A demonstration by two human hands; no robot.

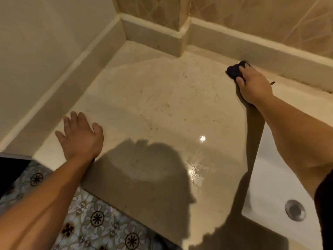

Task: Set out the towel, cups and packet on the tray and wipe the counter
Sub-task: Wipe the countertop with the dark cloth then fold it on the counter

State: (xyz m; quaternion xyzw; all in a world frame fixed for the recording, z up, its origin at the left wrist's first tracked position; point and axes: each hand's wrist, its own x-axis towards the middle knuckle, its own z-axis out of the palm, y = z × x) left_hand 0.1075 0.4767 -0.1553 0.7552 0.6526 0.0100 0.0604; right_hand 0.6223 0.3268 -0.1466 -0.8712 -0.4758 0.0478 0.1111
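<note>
A beige marble counter [153,105] fills the middle of the head view. My right hand [252,83] presses a small dark cloth [234,70] onto the counter at the far right, close to the raised back ledge. My left hand [79,136] lies flat on the counter near its left front corner, fingers spread, holding nothing. A wet patch [195,175] glistens near the counter's front. No tray, cups, towel or packet are in view.
A white sink basin [281,177] with a metal drain [295,210] sits at the right. A stone ledge [252,42] and tiled wall run along the back, with a jutting corner [155,35]. Patterned floor tiles [93,219] lie below the front edge.
</note>
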